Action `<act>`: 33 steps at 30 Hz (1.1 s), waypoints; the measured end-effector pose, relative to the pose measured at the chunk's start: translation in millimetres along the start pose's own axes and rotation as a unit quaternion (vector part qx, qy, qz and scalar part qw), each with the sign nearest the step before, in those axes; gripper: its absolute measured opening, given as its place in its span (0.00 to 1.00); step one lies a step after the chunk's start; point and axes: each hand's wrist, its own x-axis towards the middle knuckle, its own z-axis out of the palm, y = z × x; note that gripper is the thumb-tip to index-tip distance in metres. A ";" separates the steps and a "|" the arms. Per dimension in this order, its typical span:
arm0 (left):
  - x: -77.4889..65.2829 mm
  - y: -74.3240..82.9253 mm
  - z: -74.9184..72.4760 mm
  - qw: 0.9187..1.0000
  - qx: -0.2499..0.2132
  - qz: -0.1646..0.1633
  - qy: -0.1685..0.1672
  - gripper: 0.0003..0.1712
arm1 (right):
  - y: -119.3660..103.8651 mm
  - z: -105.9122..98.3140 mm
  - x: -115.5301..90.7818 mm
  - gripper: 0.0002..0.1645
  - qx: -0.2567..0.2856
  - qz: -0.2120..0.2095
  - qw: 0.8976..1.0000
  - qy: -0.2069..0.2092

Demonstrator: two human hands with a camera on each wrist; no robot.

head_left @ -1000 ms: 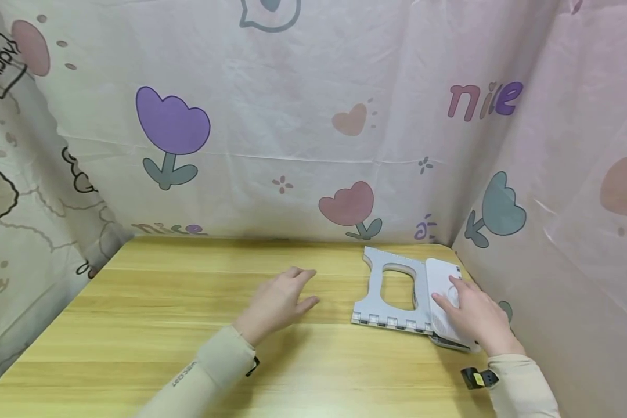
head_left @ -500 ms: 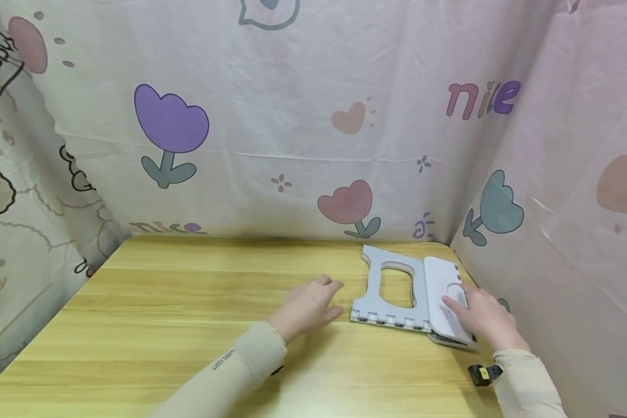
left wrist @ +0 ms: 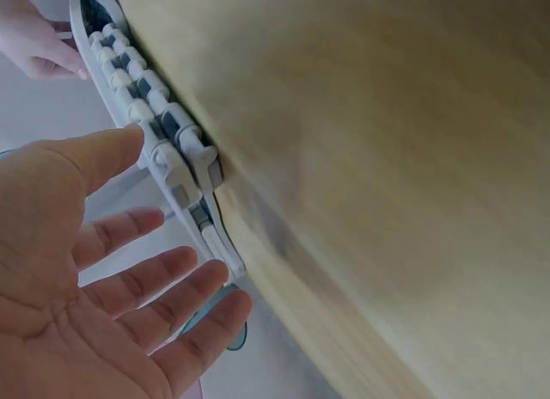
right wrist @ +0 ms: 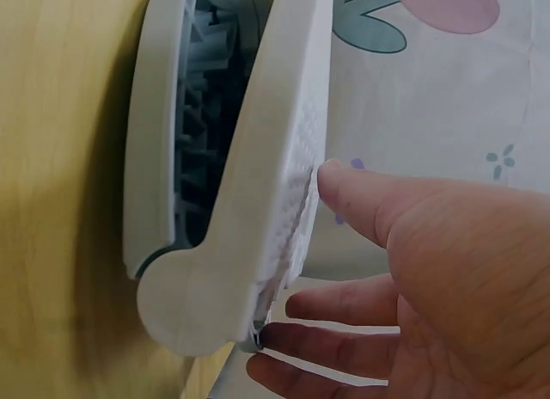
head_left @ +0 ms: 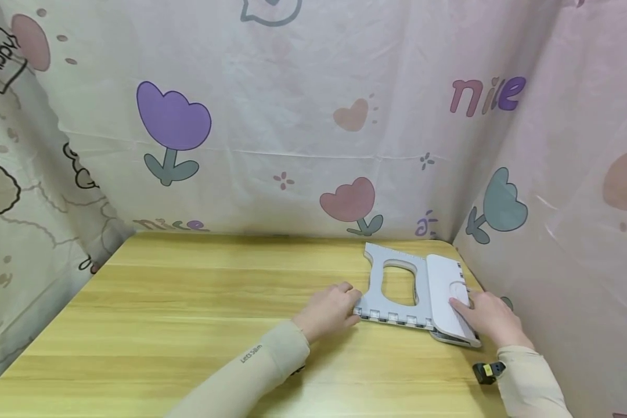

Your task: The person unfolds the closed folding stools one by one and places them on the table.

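A white and pale grey folding step stool (head_left: pixel 374 298) lies on its side at the right of the wooden table. Its leg panel with a big oval cutout points left, and its top panel (head_left: pixel 444 297) is half folded over at the right. At the stool's left end is my left hand (head_left: pixel 328 310), its fingers spread and relaxed beside the hinged edge (left wrist: pixel 155 102) in the left wrist view; contact is unclear. My right hand (head_left: pixel 493 318) holds the top panel's right edge, thumb on its face and fingers at the rim (right wrist: pixel 258 317), partly hidden in the head view.
The wooden table (head_left: pixel 188 302) runs left from the stool. Behind it hangs a printed curtain (head_left: pixel 271 116) with flowers, and another curtain side (head_left: pixel 569 232) stands close to my right hand. A black wrist device (head_left: pixel 487 372) sits below my right hand.
My left hand has moved right across the table to the stool's left end. My right hand has slid from the top panel's face to its right edge. The stool has stayed in place.
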 end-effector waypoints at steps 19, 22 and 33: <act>2.3 6.3 10.0 1.000 -0.005 0.000 -0.010 0.18 | 1.5 7.4 2.2 0.51 -0.005 0.008 1.000 0.004; 2.4 6.5 10.7 1.000 -0.001 0.002 -0.006 0.17 | 0.7 8.6 2.0 0.49 -0.007 0.008 1.000 0.007; -2.4 6.3 8.1 1.000 0.002 0.000 0.002 0.09 | -8.9 15.3 2.5 0.45 -0.016 -0.006 1.000 0.020</act>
